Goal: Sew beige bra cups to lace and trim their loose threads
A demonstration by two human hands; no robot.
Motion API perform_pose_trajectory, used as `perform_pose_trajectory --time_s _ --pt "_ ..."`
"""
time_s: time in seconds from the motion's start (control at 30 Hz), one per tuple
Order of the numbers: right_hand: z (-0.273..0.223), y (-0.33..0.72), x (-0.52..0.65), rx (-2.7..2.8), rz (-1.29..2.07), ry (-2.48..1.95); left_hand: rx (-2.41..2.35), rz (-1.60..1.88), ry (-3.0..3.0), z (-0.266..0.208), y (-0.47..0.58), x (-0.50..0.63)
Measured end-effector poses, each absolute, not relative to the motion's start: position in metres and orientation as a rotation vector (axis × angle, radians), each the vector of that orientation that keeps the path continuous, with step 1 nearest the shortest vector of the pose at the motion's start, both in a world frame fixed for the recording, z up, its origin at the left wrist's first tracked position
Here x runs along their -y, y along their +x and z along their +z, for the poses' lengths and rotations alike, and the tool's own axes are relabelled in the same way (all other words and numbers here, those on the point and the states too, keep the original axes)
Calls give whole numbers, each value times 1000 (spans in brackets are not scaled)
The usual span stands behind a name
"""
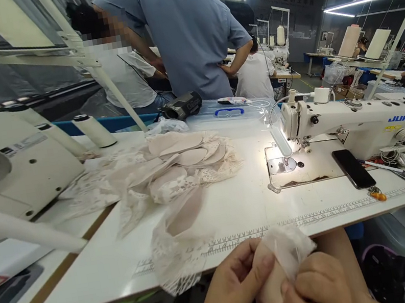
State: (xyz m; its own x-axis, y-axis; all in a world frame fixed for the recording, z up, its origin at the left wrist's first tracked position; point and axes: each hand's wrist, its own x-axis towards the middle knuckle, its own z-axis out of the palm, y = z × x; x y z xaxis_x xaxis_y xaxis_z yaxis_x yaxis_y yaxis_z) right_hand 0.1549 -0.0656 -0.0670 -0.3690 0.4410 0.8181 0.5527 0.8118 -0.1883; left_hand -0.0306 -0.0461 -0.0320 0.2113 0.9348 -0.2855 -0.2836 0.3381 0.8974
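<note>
In front of the table's edge, my left hand [239, 277] pinches a beige cup-shaped fabric piece [269, 285], thumb on top. My right hand [318, 284] is curled closed, its thumb and fingers gripping the same piece at its lower right. A sheer whitish layer [289, 246] bunches up between both hands. Beyond them, a heap of cream lace pieces with smooth beige cups [188, 159] lies on the white table [242, 201]. One lace piece [178, 248] trails from the heap over the front edge.
A JUKI sewing machine [367, 116] stands at right, its lamp lit. Near it lie a black phone [353, 168] and an orange trinket [377, 194]. Another machine [10, 163] and a thread cone [94, 131] are at left. A person in a blue shirt [190, 34] stands behind.
</note>
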Motion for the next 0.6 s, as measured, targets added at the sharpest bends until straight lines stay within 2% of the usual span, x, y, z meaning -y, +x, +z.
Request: perform_pose_trajectory --time_s 0.1,0.37,0.47,0.6 --pt "-59 157 65 2021 64 -734 -1012 1011 733 -32 -27 45" --pt "-32 165 45 1767 742 -1133 -1048 976 998 -36 -27 55" --pt "-40 165 44 1782 705 -1174 -1088 1016 1049 -37 -30 54" --pt "-44 170 52 1837 376 -1203 -1180 1098 1128 -39 -30 53"
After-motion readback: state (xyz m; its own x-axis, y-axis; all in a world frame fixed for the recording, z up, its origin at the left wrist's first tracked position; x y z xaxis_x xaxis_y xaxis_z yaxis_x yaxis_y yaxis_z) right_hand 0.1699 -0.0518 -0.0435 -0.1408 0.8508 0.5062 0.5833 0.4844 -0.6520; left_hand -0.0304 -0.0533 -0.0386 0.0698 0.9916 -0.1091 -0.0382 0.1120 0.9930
